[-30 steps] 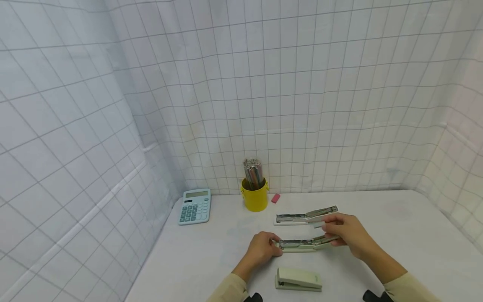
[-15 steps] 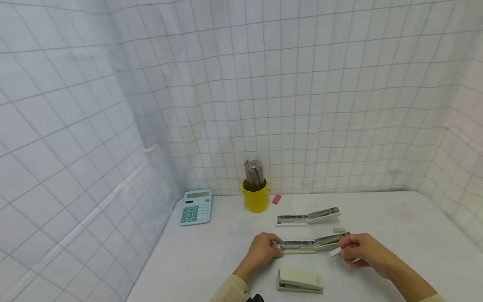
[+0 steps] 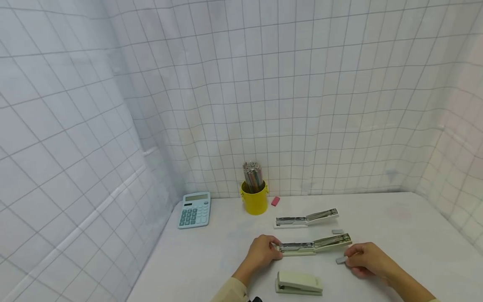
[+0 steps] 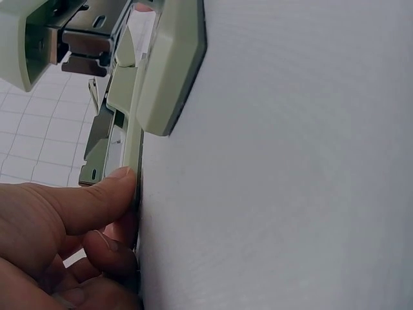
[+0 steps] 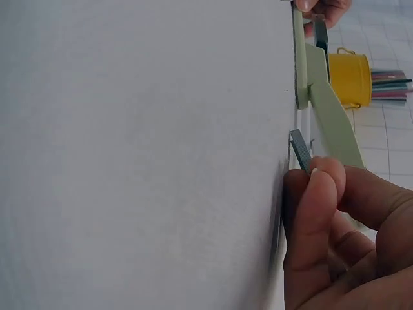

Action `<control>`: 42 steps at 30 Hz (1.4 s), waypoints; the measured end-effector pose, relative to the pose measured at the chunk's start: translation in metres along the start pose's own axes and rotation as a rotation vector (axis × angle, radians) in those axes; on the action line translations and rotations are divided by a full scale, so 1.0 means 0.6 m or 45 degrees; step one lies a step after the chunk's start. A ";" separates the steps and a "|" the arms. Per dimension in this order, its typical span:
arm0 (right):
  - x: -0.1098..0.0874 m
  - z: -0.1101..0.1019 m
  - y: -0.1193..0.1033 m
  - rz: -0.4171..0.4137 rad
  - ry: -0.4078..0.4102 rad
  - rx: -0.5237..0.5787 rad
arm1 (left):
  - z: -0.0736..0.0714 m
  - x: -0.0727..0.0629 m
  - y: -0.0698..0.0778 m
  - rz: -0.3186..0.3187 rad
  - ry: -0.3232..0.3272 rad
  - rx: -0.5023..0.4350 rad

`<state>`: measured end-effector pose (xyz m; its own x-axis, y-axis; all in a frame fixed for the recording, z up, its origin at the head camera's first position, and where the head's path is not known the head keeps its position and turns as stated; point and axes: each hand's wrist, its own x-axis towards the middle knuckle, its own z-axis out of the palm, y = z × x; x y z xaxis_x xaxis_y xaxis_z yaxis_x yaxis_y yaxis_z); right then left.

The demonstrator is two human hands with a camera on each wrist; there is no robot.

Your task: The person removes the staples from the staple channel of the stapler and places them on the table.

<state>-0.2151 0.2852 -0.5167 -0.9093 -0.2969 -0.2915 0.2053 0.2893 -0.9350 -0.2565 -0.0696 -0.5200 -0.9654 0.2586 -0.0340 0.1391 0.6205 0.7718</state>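
A pale green stapler lies swung open in the middle of the table. My left hand grips the end of its base, thumb on the near side in the left wrist view. To the right, my right hand pinches a short grey strip of staples between thumb and fingertips. The right wrist view shows the ridged strip of staples tilted close to the table. Another staple strip lies behind the raised arm of the green stapler. Farther back, a white stapler is also swung open.
A closed pale green stapler sits in front. At the back stand a yellow bucket of pencils and a pink eraser. A light blue calculator lies at the left. Gridded white cloth hangs behind.
My right hand has moved right and toward me, away from the staplers, bringing its staple strip down near the table. The other strip is now uncovered. My left hand keeps its place.
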 end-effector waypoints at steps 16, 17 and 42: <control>-0.007 0.004 -0.005 -0.016 0.066 -0.114 | -0.003 0.008 0.002 0.007 0.008 0.027; -0.008 0.002 -0.005 -0.020 0.072 -0.124 | -0.003 0.008 0.002 0.007 0.007 0.028; -0.030 0.132 -0.127 -0.620 -0.085 -0.581 | -0.043 -0.136 0.013 -0.151 -0.234 -0.222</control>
<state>-0.1856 0.1964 -0.4565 -0.8322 -0.5421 0.1166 -0.4097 0.4593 -0.7882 -0.1824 -0.1053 -0.4947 -0.9141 0.3318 -0.2332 -0.0280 0.5220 0.8525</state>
